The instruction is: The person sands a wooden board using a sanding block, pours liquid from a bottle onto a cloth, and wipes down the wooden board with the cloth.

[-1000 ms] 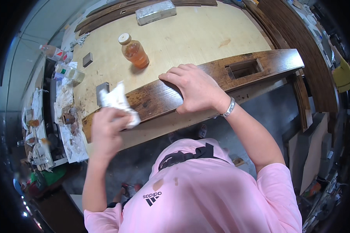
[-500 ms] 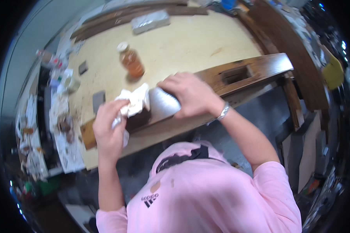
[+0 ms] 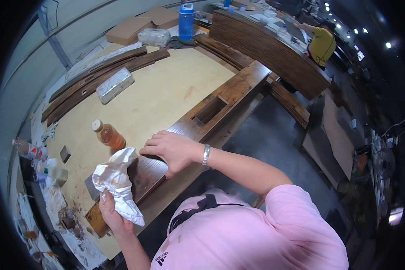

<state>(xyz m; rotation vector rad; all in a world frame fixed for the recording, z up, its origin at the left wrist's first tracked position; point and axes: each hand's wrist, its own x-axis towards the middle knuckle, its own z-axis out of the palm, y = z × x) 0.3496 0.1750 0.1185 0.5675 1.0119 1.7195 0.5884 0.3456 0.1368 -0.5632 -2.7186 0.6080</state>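
Hands and wooden beam. The beam (image 3: 189,128), dark brown with mottled grain, a glossy finish and a rectangular slot, slants from lower left to upper centre over a pale, smooth worktop (image 3: 166,85). Left hand (image 3: 114,216), lower left: fingers closed on a crumpled white cloth (image 3: 117,182), soft and deeply creased; whether the cloth touches the beam cannot be told. Right hand (image 3: 173,150), centre: fingers curved over the beam, thumb at its near edge, gripping it. Left of centre, near the cloth: a rounded clear bottle (image 3: 111,136) of amber liquid with a white cap. Upper left: a shiny wrapped rectangular block (image 3: 115,85).
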